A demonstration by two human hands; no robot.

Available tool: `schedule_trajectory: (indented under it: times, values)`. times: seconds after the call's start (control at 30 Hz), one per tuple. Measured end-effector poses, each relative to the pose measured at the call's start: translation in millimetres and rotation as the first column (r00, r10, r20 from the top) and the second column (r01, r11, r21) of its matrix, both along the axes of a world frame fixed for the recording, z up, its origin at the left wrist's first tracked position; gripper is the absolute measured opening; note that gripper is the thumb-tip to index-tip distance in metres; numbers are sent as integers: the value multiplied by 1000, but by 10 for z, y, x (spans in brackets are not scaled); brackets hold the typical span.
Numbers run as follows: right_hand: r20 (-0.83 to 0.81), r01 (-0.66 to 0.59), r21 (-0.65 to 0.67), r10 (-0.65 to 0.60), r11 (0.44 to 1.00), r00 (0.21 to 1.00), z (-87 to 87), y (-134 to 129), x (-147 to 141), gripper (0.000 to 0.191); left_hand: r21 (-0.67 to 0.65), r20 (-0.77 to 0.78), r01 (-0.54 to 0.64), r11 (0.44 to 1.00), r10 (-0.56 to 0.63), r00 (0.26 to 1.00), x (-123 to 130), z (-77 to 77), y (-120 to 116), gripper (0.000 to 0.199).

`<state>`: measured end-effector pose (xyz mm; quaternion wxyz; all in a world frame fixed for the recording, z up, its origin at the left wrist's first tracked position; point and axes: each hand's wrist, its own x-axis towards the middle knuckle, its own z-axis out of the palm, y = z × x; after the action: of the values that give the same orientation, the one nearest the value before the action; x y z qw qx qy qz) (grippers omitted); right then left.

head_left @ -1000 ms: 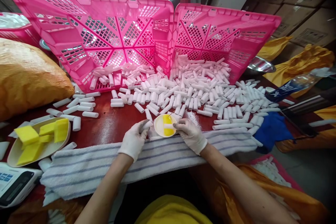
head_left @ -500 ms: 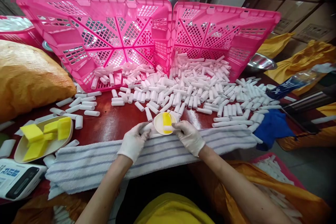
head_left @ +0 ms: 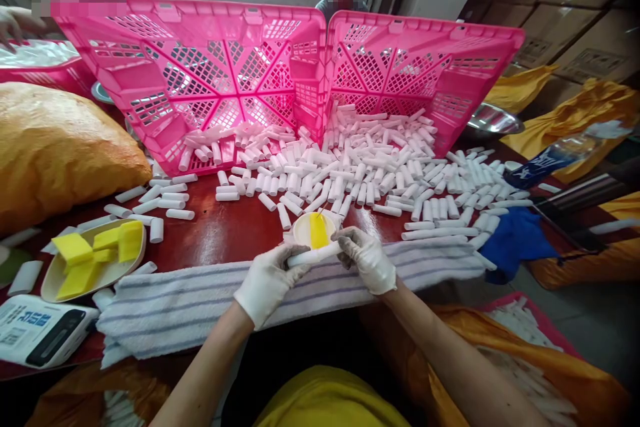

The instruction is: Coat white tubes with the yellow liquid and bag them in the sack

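My left hand (head_left: 273, 277), in a white glove, is closed on the left end of a white roll (head_left: 313, 256). The roll lies level above the striped towel (head_left: 200, 307). My right hand (head_left: 367, 259), also gloved, pinches the roll's right end. Just behind the roll stands a small round dish (head_left: 301, 229) with a yellow sponge (head_left: 319, 230) in it. Many short white rolls (head_left: 345, 177) are heaped beyond the dish. Whether the held piece is one roll or two joined end to end is too small to tell.
Two pink crates (head_left: 235, 80) stand tilted behind the heap. On the left are an oval dish (head_left: 143, 250) of yellow sponges, a white box-like device (head_left: 45, 330) and an orange sack (head_left: 65, 153). A bottle (head_left: 555, 157) and blue cloth (head_left: 517, 243) lie right. People are behind the crates.
Both hands have come together in front of the small dish, with the white roll now held level between them. The view has shifted slightly, and a person's hand now shows at the far left.
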<state>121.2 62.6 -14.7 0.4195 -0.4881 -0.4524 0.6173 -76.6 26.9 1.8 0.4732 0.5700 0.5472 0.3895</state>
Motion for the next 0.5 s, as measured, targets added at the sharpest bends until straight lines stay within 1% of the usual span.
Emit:
schedule_trajectory:
  times: [0.03, 0.07, 0.1, 0.13, 0.17, 0.2, 0.23, 0.27, 0.3, 0.33, 0.37, 0.4, 0.43, 0.47, 0.5]
  values:
    - [23, -6, -4, 6, 1000, 1000, 16, -11, 1, 43, 1, -19, 14, 1000, -14, 1000, 7, 22, -20, 35]
    - [65, -5, 23, 4, 1000, 998, 32, -36, 5, 42, 0, -46, 39, 999, -39, 998, 14, 37, -40, 35]
    - [126, -9, 87, -2, 996, 992, 46, -75, 10, 39, 1, -76, 64, 998, -64, 995, 26, 43, -59, 34]
    - [211, -36, 191, -5, 981, 977, 57, -125, 14, 34, -2, -105, 86, 996, -85, 991, 46, 40, -78, 33]
    - [315, -91, 323, -16, 942, 949, 64, -184, 12, 30, -17, -133, 96, 995, -98, 986, 77, 26, -100, 35]
    - [422, -170, 451, -41, 876, 906, 65, -245, 2, 27, -41, -160, 85, 996, -90, 983, 122, 4, -124, 42]
    - [514, -252, 551, -86, 796, 854, 60, -304, -19, 28, -69, -191, 54, 996, -66, 979, 179, -24, -151, 49]
    - [577, -315, 618, -143, 720, 804, 51, -359, -48, 31, -89, -225, 10, 996, -30, 974, 249, -53, -181, 55]
    - [608, -339, 658, -210, 672, 765, 40, -405, -84, 34, -95, -266, -35, 995, 9, 964, 327, -79, -216, 57]
    - [618, -322, 675, -271, 664, 738, 33, -442, -117, 36, -79, -315, -75, 994, 47, 948, 411, -97, -254, 57]
    - [621, -276, 666, -311, 693, 719, 35, -473, -137, 37, -38, -362, -102, 994, 81, 929, 496, -103, -292, 55]
    - [628, -224, 635, -325, 739, 707, 51, -500, -131, 38, 15, -389, -99, 995, 97, 916, 576, -97, -329, 54]
    - [643, -184, 588, -317, 788, 697, 87, -527, -84, 39, 61, -400, -67, 996, 86, 912, 643, -80, -358, 52]
    - [670, -162, 528, -291, 834, 683, 144, -558, 15, 39, 93, -399, -11, 996, 48, 916, 688, -55, -375, 50]
    - [707, -154, 461, -257, 874, 659, 222, -598, 171, 39, 117, -386, 52, 992, -3, 922, 702, -25, -373, 48]
